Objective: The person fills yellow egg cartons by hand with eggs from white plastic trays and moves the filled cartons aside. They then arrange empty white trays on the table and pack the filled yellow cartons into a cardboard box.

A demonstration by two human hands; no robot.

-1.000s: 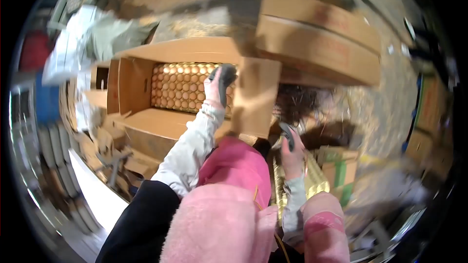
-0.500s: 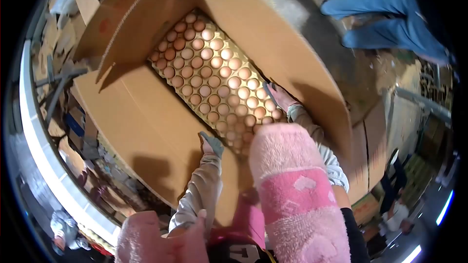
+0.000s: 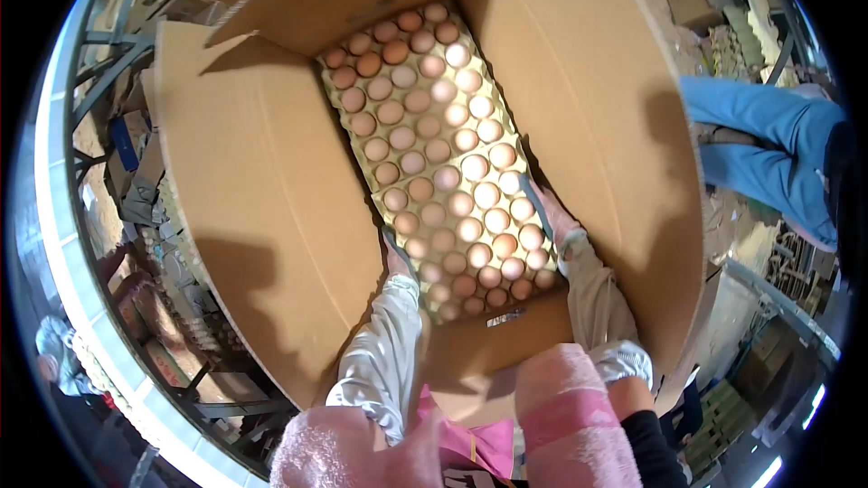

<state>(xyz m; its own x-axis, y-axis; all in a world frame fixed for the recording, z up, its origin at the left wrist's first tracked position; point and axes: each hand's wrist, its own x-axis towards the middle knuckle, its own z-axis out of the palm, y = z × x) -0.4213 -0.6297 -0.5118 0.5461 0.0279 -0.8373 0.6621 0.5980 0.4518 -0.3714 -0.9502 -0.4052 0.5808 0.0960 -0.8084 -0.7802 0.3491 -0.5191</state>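
Another person's blue-trousered legs (image 3: 768, 149) at right, metal frame (image 3: 101, 81) at left.

Left hand (image 3: 396, 258), right hand (image 3: 554, 217) extended forward, apart

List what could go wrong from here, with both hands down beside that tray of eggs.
1. The left hand and right hand sit in tight gaps between the egg tray and the box walls. An uneven lift might tilt the tray and spill the uncovered eggs.
2. The fingertips are hidden, so the grip may be shallow and could slip.
3. Another person's legs are close beside the box's flap, and a bump could jolt it.
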